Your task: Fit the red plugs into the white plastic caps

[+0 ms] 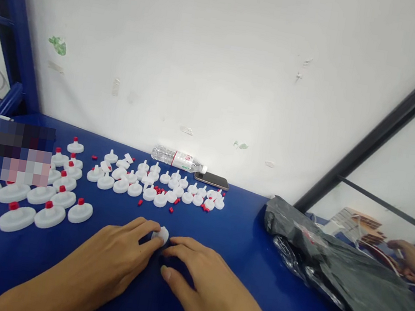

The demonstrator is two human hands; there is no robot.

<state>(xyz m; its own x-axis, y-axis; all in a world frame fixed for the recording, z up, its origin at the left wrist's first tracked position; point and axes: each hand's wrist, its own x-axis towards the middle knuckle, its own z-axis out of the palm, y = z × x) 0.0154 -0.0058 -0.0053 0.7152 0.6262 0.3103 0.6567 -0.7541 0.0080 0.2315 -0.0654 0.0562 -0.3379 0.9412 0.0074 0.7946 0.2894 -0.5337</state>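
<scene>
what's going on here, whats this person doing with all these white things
The left hand pinches a white piece on the blue table; the right hand is beside it, thumb and fingers apart. Beyond them stand white pieces without caps, with loose red caps around them. To the left stand red-capped white pieces.

"Which sort of place is this, please?"

"I believe it is a small workshop: many identical white parts (49, 217) stand in groups on the blue worktop (246, 230), those at left with red caps (81, 201), between slanting posts (392, 119)."
</scene>
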